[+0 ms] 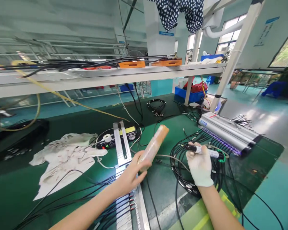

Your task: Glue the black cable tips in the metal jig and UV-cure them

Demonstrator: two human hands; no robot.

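Note:
My left hand [133,172], bare, is closed round the lower end of a translucent, wrapped cylinder with an orange-brown top [156,143], held tilted up to the right. What is inside the cylinder I cannot make out. My right hand [200,166], in a white glove, grips a black-and-white pen-shaped tool [205,150] with a thin tip pointing left; a pale cord and green tie show at its rear end. Below my left hand lies a long metal fixture [123,207] with a row of black cables across it. A coil of black cables [180,179] lies beside and under my right hand.
A stained white cloth [67,156] lies at left, near a black control box [110,140]. At right stands a silver lamp unit [228,131] glowing violet over cable ends. A shelf [96,76] crosses behind the green mat; a blue bin [190,94] stands beyond.

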